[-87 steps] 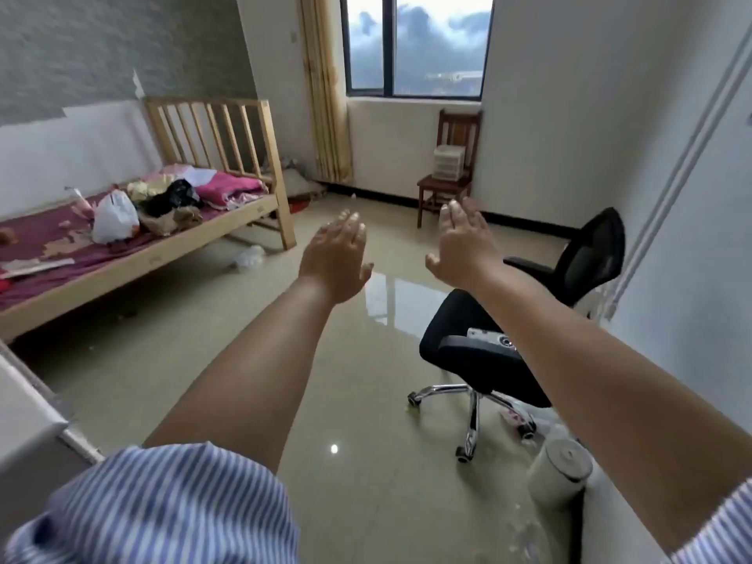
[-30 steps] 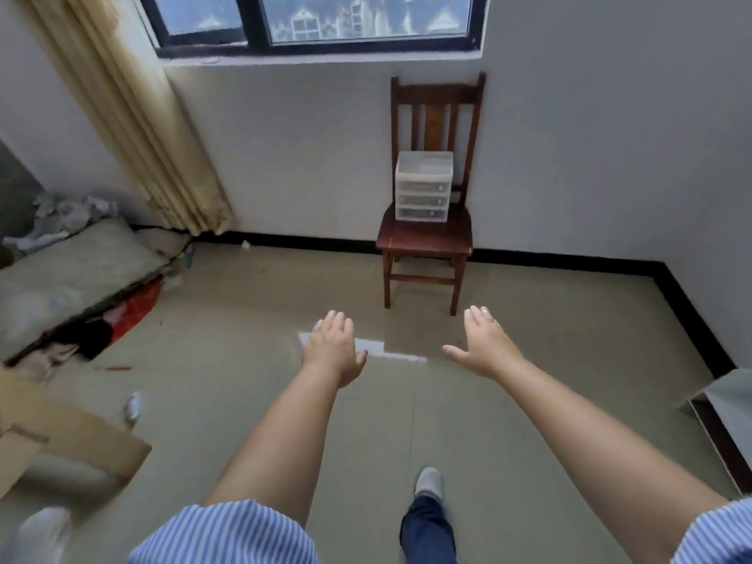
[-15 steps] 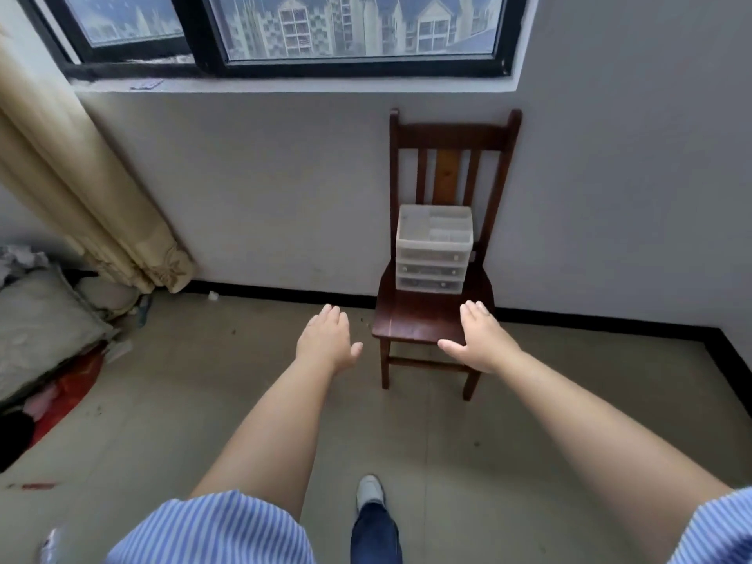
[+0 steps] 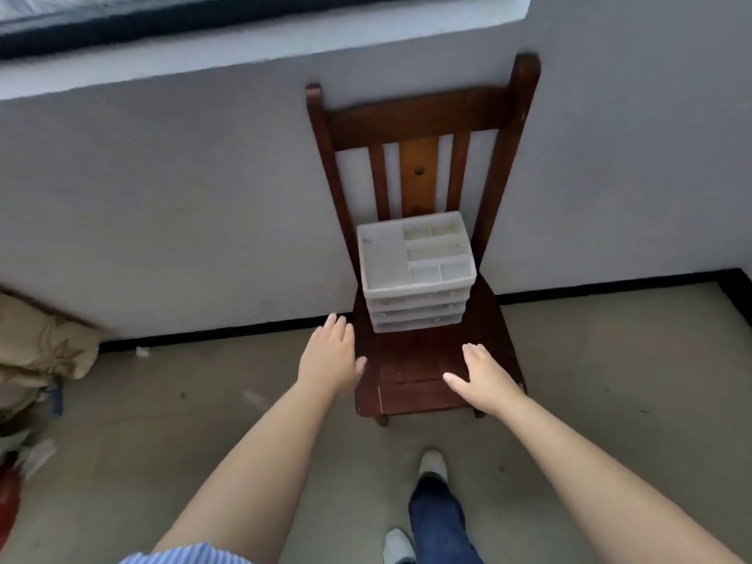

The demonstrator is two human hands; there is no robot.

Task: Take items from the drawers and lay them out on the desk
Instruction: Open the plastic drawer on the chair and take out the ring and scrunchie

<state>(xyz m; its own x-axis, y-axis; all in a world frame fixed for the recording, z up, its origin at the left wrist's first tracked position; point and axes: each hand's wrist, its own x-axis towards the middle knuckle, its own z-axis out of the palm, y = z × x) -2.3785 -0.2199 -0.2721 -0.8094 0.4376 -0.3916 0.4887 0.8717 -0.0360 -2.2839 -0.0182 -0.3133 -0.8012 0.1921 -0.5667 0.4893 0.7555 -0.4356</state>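
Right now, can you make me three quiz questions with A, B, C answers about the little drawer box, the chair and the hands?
1. Where is the drawer box?
A. on the floor
B. on the chair
C. on the windowsill

2. How many drawers does it have?
A. one
B. three
C. six

3. What are the hands doing?
A. holding the box
B. pulling a drawer
C. open, holding nothing

Answers:
1 B: the box stands at the back of the seat.
2 B: three drawer fronts are stacked under the top tray.
3 C: the left hand and right hand are spread, short of the box.
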